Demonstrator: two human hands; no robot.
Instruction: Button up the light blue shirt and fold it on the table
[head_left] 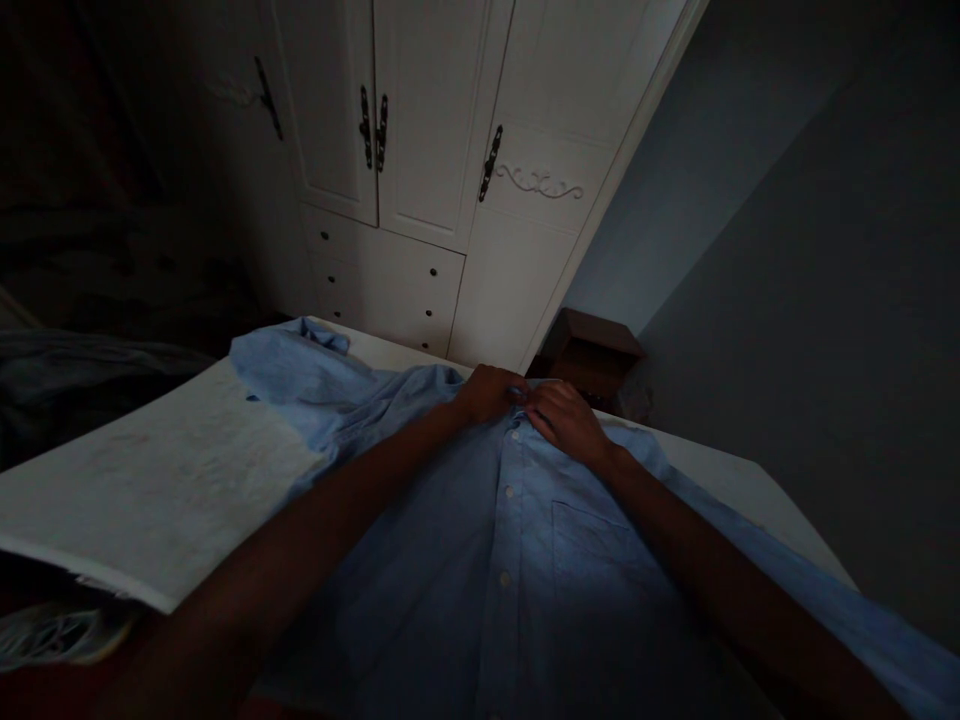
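Left hand (491, 392): curled into a loose fist, fingers closed on the fabric at the collar end of the shirt (450, 560). Right hand (566, 420): half curled, fingertips bunched together and pinching the same fabric at the top of the button strip, touching the left hand. Exact grip on the top button not discernible in the dim light.

Shirt: light blue, thin woven cloth, lying front up and flat on the worktop (165, 490), collar end farthest from the camera. Small pale round buttons (509, 492) in a straight row down the middle; square patch pocket (592, 560) just beside the row. One sleeve (300, 365) crumpled toward the far left corner.

Worktop: white, flat, matte, faintly stained. Beyond it, a white panelled wardrobe (427, 130) with dark metal handles (490, 163), and a brown wooden cabinet (592, 350) near the wall.
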